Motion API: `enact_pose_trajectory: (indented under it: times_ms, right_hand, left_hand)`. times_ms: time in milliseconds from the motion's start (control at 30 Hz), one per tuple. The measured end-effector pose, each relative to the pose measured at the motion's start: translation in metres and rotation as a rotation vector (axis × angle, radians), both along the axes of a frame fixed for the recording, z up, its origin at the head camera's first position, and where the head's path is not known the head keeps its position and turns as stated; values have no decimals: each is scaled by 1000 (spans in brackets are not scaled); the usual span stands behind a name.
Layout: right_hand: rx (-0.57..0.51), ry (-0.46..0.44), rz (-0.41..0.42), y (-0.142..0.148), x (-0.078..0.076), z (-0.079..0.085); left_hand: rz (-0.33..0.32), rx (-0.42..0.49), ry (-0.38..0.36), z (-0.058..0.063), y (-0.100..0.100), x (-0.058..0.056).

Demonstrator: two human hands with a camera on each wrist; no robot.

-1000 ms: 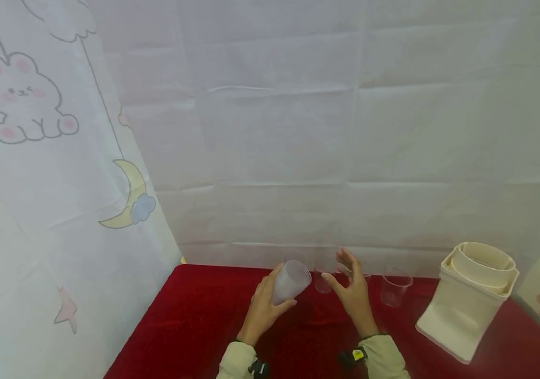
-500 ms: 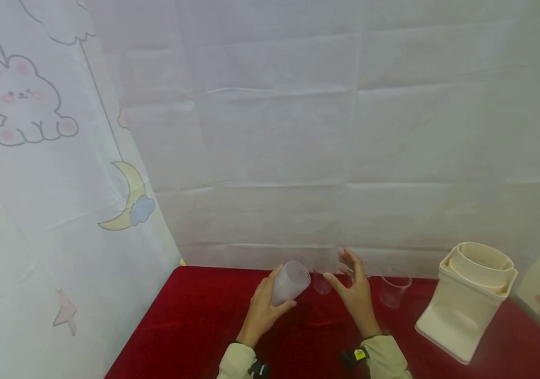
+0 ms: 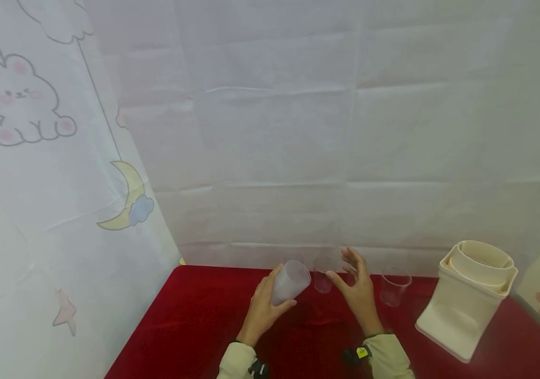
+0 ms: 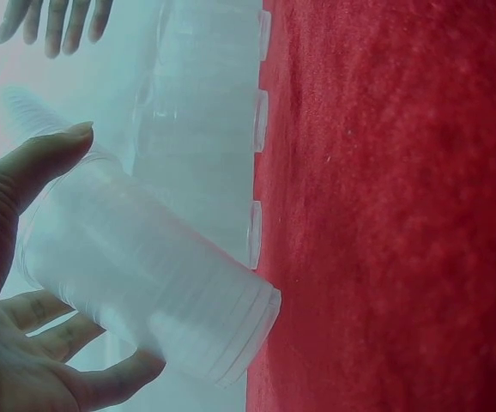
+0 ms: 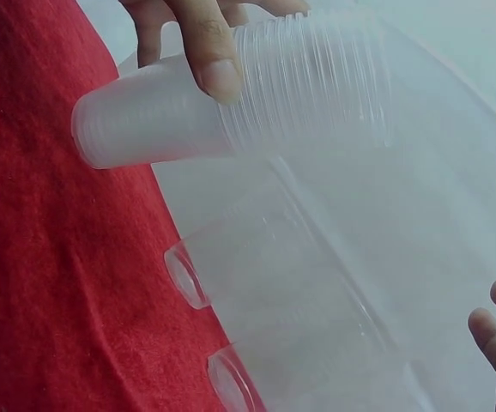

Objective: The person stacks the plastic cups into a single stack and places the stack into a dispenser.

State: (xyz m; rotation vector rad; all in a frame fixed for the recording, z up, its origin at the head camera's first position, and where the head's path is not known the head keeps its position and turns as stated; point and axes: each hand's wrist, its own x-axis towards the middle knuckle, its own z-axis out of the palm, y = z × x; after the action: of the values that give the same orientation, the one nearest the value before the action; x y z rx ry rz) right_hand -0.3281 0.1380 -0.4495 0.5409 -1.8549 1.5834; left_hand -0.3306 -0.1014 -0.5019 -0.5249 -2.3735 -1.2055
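A creased white sheet (image 3: 270, 131) hung behind the tabletop (image 3: 180, 326), which was covered in red cloth. Toward the tabletop's right edge stood a cream bin (image 3: 461, 305) with a round-rimmed piece (image 3: 483, 261) at its top. The left hand (image 3: 264, 301), nearer the far edge than the near one, had its fingers wrapped around a stack of clear cups (image 3: 291, 282), which it held tilted. To its right, the right hand (image 3: 358, 293) was empty, its fingers spread and loosely bent; whether they touched a cup could not be told. Three single cups stood along the far edge: the left cup (image 3: 323, 282) partly behind the right thumb, the middle cup (image 4: 261, 120) mostly hidden by that hand in the head view, and the right cup (image 3: 395, 289) between hand and bin.
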Motion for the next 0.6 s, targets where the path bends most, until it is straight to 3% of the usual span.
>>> enact_pose_trajectory:
  times_ms: [600]
  right_hand:
    - [-16,-39,-42,7,-1,1]
  left_hand:
    - [0,-8,15,2,0,0]
